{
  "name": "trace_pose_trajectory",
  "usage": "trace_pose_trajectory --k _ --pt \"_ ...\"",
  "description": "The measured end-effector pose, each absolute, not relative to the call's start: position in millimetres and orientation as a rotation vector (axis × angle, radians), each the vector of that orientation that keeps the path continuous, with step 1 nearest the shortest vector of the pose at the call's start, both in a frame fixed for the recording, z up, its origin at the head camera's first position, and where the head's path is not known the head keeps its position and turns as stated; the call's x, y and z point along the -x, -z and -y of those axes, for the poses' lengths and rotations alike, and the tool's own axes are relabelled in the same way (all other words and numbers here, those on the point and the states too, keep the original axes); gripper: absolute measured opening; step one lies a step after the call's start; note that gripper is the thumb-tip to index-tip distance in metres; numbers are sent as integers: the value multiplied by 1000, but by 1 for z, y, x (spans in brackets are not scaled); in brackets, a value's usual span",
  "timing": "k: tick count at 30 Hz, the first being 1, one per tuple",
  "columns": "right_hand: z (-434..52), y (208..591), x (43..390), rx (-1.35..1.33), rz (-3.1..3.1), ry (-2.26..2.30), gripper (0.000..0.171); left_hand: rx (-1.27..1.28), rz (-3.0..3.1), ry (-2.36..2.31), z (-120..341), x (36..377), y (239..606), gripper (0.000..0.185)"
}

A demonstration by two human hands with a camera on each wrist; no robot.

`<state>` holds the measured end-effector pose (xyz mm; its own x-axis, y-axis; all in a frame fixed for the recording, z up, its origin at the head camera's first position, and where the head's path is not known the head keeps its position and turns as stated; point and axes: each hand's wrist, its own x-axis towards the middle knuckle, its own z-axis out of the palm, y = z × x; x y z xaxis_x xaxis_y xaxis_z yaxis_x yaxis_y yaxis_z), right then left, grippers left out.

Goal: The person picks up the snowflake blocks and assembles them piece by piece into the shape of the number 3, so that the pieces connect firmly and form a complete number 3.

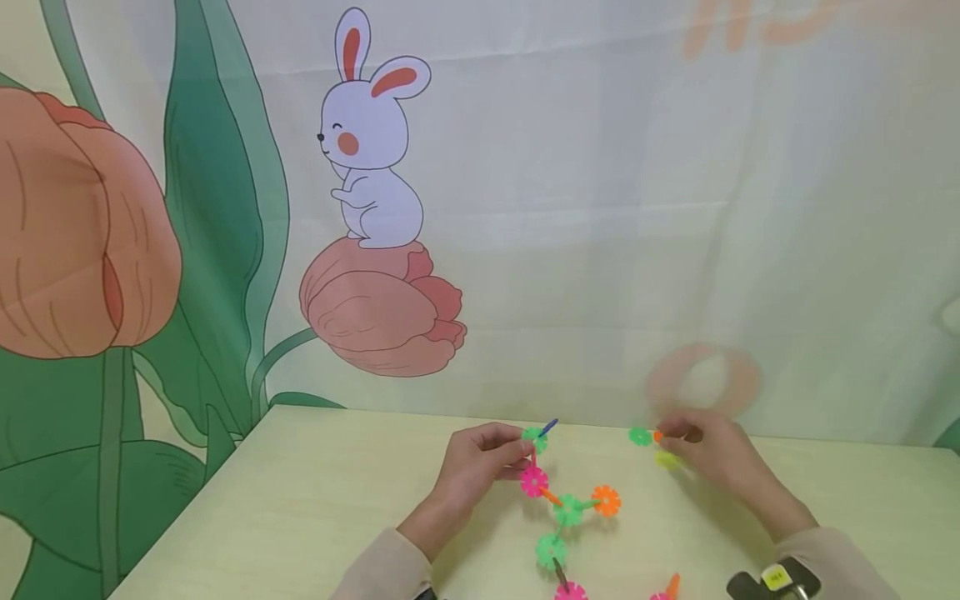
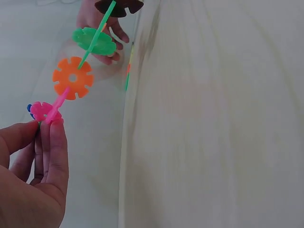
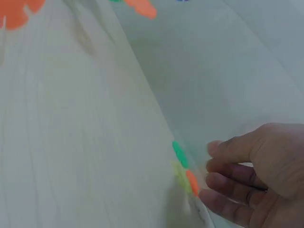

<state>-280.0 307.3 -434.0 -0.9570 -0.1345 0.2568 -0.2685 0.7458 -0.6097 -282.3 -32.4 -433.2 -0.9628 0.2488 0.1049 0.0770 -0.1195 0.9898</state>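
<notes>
My left hand pinches the top of a chain of plastic snowflake pieces that trails toward me on the pale table. Its fingers close on the pink piece just under a green piece with a blue stick. In the left wrist view the left hand grips that pink piece, with an orange piece and a green one beyond. My right hand is curled at the table's far edge, fingertips on a small orange piece, beside a loose green piece and a yellow piece. The right wrist view shows the right hand against the orange piece.
A printed backdrop with a rabbit hangs right behind the table's far edge. Another pink piece with an orange stick lies near the front edge. The table's left edge runs diagonally toward me.
</notes>
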Motion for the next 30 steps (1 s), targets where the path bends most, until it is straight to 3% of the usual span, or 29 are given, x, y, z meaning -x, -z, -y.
trace_pose_trajectory --k 16,30 --pt "-316 446 285 -336 2872 -915 26 -462 -2052 -2219 31 277 426 19" --pt "-269 406 264 -369 2437 -1564 21 -487 -2065 -2234 27 273 424 20"
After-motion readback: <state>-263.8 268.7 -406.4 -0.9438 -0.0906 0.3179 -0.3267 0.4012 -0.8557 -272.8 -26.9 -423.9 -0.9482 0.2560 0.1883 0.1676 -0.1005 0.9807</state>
